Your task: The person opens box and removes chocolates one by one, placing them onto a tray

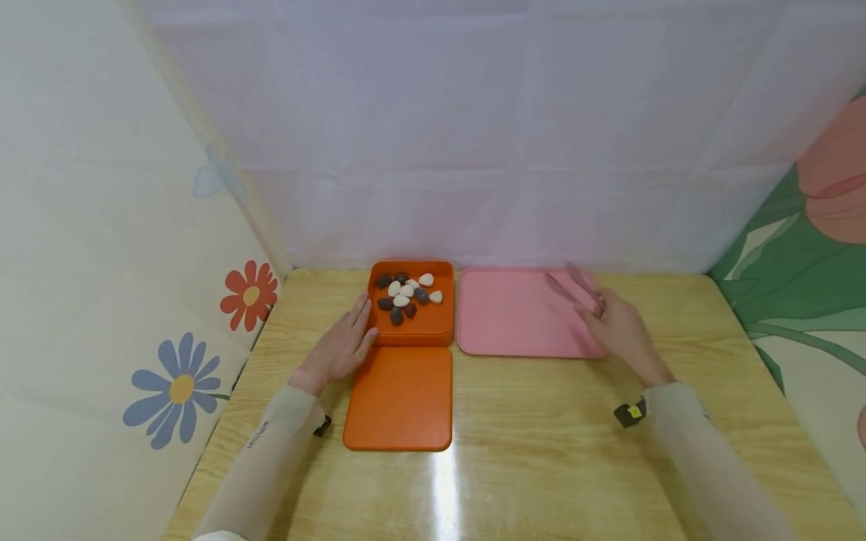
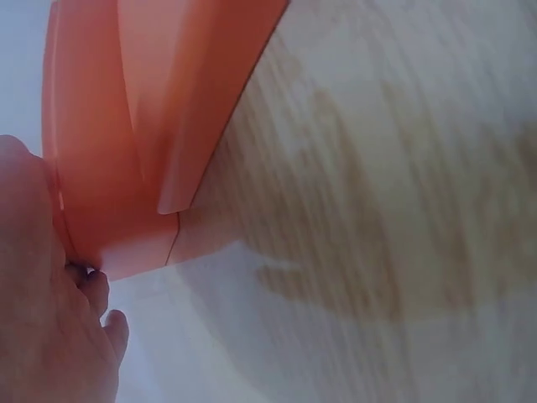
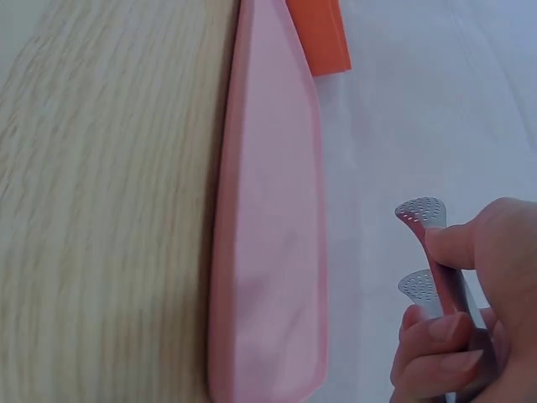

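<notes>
In the head view my left hand rests against the left side of an orange square box, fingers extended along its wall. Black and white pebbles lie inside, with a dark reddish one among them. My right hand grips a pair of metal tongs over the right end of a pink tray. From the right wrist view, the tongs' two perforated, spoon-shaped tips stand apart with nothing between them. The thumb lies along one arm, and curled fingers wrap the other.
An orange lid lies flat on the wooden table, just in front of the box. The tray stands right of the box. A pale cloth backdrop rises behind the table, and flower-printed panels flank it.
</notes>
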`<state>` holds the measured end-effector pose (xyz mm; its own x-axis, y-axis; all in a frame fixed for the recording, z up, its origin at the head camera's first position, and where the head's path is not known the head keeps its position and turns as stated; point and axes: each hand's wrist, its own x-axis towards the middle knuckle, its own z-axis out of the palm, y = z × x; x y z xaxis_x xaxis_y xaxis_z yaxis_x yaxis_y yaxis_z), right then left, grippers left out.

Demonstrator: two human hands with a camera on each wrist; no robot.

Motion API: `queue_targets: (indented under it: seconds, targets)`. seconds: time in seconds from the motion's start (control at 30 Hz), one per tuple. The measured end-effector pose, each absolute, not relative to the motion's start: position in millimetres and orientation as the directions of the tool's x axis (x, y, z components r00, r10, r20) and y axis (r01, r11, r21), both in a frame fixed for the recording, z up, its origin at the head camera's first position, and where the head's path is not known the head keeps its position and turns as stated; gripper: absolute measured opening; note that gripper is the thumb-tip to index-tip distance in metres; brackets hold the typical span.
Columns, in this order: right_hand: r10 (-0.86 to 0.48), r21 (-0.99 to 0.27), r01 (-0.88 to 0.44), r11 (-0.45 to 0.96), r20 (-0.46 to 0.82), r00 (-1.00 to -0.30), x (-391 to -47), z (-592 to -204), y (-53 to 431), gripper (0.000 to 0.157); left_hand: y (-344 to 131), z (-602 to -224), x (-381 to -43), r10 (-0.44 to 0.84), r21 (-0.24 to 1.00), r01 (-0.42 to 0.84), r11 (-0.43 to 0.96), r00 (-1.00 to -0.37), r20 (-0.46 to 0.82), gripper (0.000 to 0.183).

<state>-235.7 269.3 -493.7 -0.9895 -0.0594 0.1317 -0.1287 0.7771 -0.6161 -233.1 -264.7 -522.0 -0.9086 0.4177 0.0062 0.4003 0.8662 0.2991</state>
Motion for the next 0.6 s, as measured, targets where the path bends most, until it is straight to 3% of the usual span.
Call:
queue_targets:
  seconds: [0.23,0.4,0.6]
  targets:
    - [-0.138,-0.637,-0.242,0.731,0.209,-0.968,-242,-485,249,0.047,-263,-523,-233,0.41,0.315,0.39,0.865,-0.912,0.005,0.069]
    - [-0.142,-0.657,-0.227,0.719,0.181,-0.973,-248,-483,237,0.039,-262,-523,-233,0.41,0.32,0.392,0.863,-0.912,0.011,0.069]
    - [-0.162,-0.64,-0.242,0.729,0.183,-0.97,-254,-481,222,0.041,-263,-522,-232,0.408,0.329,0.387,0.861,-0.913,0.007,0.069]
